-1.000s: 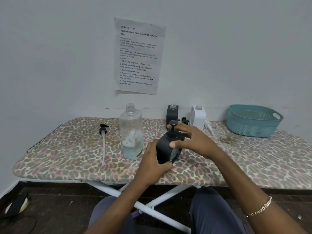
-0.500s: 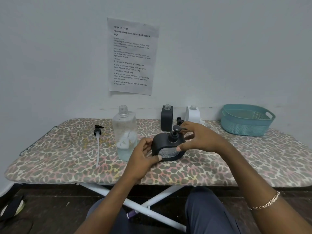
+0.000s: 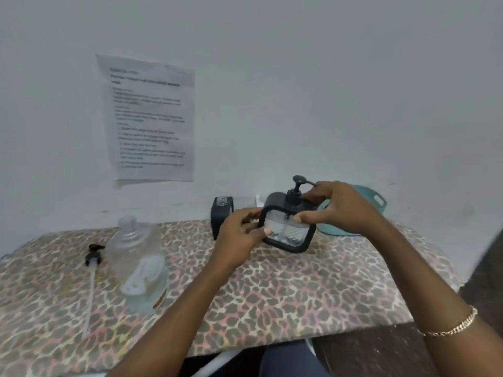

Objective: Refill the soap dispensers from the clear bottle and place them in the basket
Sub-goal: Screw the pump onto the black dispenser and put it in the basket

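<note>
The left hand [image 3: 239, 235] and right hand [image 3: 343, 210] grip 1 pump-capped dispenser [image 3: 287, 234], fingers [image 3: 307, 219] curled round its sides, above the table [image 3: 299, 289] near the basket [image 3: 379, 200]. Basketing it seems next. 1 open dispenser [image 3: 221, 213] behind likely awaits refilling from the bottle [image 3: 138, 265].

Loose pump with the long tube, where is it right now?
Head view, left side: the loose pump lies on the leopard-print board, just left of the clear bottle.

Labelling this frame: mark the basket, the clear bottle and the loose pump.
Basket [image 3: 340, 231], head view, on its front wall.
Clear bottle [image 3: 137, 265], head view, on its body.
Loose pump [image 3: 94, 257], head view, on its black head.
</note>
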